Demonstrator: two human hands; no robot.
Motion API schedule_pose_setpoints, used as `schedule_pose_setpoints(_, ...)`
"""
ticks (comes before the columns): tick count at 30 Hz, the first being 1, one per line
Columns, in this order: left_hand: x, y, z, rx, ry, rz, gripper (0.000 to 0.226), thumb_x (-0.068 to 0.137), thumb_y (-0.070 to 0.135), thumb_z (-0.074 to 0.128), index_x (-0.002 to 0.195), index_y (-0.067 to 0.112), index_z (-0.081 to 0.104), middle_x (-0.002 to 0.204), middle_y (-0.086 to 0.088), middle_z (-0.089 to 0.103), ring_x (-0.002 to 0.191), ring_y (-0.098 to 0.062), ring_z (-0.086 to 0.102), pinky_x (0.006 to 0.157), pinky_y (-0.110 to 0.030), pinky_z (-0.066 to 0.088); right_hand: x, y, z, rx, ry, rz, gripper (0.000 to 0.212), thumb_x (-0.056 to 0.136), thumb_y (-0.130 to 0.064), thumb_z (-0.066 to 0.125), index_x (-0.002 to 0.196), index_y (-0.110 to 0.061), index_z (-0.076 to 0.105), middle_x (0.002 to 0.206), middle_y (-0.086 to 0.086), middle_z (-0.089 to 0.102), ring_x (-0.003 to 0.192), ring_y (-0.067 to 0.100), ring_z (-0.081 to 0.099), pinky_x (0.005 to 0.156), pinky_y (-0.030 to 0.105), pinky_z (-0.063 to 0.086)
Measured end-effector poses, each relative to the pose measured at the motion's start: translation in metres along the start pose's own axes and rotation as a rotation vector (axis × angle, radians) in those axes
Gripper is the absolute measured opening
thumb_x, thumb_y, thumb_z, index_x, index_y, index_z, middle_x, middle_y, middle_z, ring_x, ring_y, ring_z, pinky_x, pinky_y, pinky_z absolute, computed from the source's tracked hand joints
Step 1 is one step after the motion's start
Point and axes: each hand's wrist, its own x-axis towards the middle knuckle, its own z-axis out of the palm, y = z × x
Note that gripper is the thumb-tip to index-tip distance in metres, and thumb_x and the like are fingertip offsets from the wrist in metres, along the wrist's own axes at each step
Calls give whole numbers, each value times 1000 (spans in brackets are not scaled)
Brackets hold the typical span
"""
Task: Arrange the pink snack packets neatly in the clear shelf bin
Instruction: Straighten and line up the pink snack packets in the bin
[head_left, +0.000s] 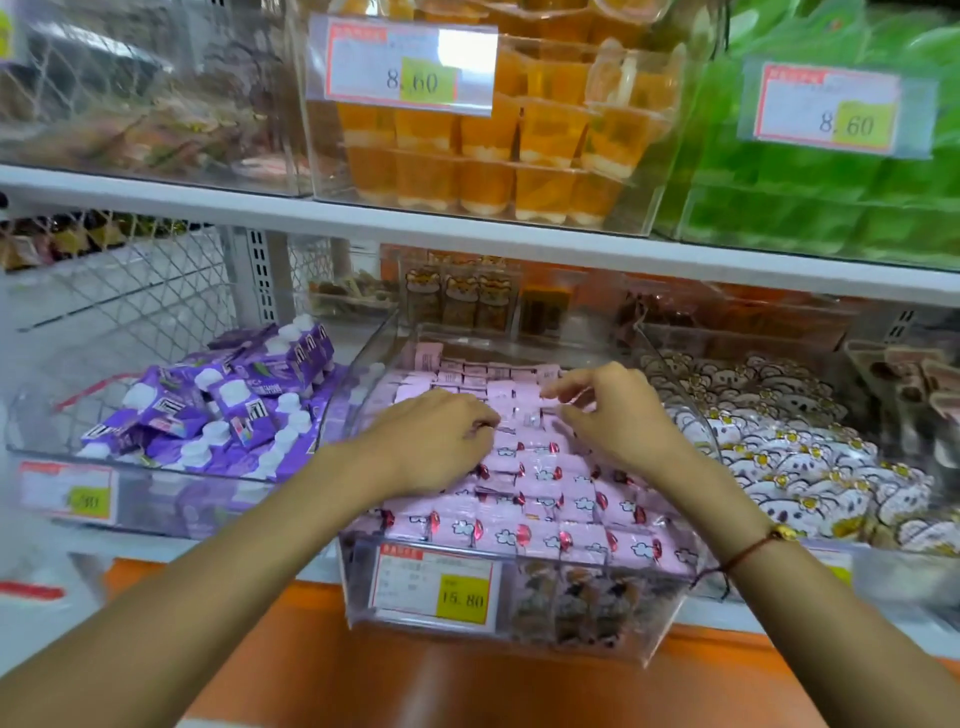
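Price label (435, 586) on the clear shelf bin (597, 618) reads 15.80; two tags (402, 65) on the shelf above read 8.60. Pink snack packets (545, 499) fill the bin in tight rows running left to right, long axes across the bin, cloud prints facing up at the front; too many to count. Left hand (436, 441) lies on the packets with fingers curled, pinching at one mid-bin. Right hand (608, 410) hovers just beside it, thumb and forefinger pinching a packet edge. Purple pouches (223, 405) fill the left neighbouring bin.
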Motion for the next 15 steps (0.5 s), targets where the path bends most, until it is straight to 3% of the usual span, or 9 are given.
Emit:
schedule_pose_setpoints(2, -2, 5, 4, -31, 109, 47, 30, 97, 32, 38, 114, 21, 61, 117, -4, 63, 107, -25, 55, 83, -36, 48, 1, 0, 2, -19, 17, -23, 10, 84, -16, 67, 89, -18, 76, 88, 1, 72, 74, 12, 62, 74, 30, 52)
schedule_pose_setpoints(5, -4, 10, 8, -23, 19, 93, 37, 99, 38, 33, 130, 31, 52, 132, 2, 54, 121, -21, 47, 86, -32, 40, 4, -6, 8, -46, -23, -30, 8, 82, -24, 72, 79, -20, 77, 75, 0, 74, 67, 12, 64, 67, 29, 52)
schedule_pose_setpoints(8, -7, 10, 6, 19, -118, 83, 36, 101, 38, 28, 126, 35, 54, 136, 3, 51, 125, -23, 44, 100, -37, 38, 11, -12, 11, -120, -154, -13, 13, 78, -26, 76, 87, -16, 78, 84, 1, 74, 72, 10, 63, 68, 25, 50)
schedule_pose_setpoints(10, -7, 9, 1, -22, -128, 60, 32, 100, 38, 28, 104, 36, 60, 123, 2, 60, 109, -27, 53, 91, -40, 45, 18, -15, 7, -118, -273, 35, 17, 77, -21, 77, 93, -14, 76, 89, 0, 73, 68, 5, 56, 68, 20, 44)
schedule_pose_setpoints(12, -8, 10, -3, -53, -107, 72, 32, 100, 40, 28, 108, 40, 60, 128, 7, 58, 108, -23, 53, 89, -39, 46, 24, -19, 5, -132, -341, 72, 18, 75, -16, 78, 93, -14, 76, 87, -1, 71, 70, 6, 55, 70, 21, 44)
schedule_pose_setpoints(15, -10, 8, -3, -65, -79, 86, 32, 100, 41, 27, 115, 44, 55, 131, 9, 55, 110, -15, 51, 86, -33, 45, 24, -18, 10, -175, -268, 48, 12, 76, -18, 78, 88, -17, 77, 81, -3, 71, 63, 3, 53, 65, 18, 44)
